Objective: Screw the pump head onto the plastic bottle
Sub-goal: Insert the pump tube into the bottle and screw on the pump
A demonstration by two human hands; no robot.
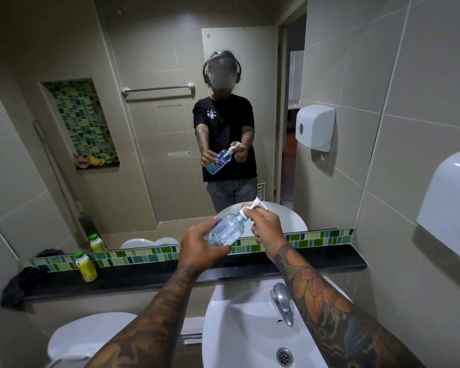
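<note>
Above the back rim of the sink, in mid-air and carried by nothing but the hands, the plastic bottle is tilted, neck up and to the right. It is clear, with blue liquid pooled at the low end. The pump head sits at the neck, nozzle pointing up and away toward the mirror.

The left hand is wrapped around the bottle's lower body, fingers closed on it. The right hand pinches the pump collar between thumb and fingers. How far the thread is engaged cannot be told; the collar is partly hidden by the fingers.

Judgement: step in hand is turning the collar down.

Risks:
- Cross-threading, if the collar starts skewed on the tilted neck.
- Liquid leaking at the neck, if tilt increases before the seal closes.
- Bottle slipping and falling into the sink, if the left grip loosens under torque.

Behind, near the left end of the black ledge, stands a yellow bottle.
</note>
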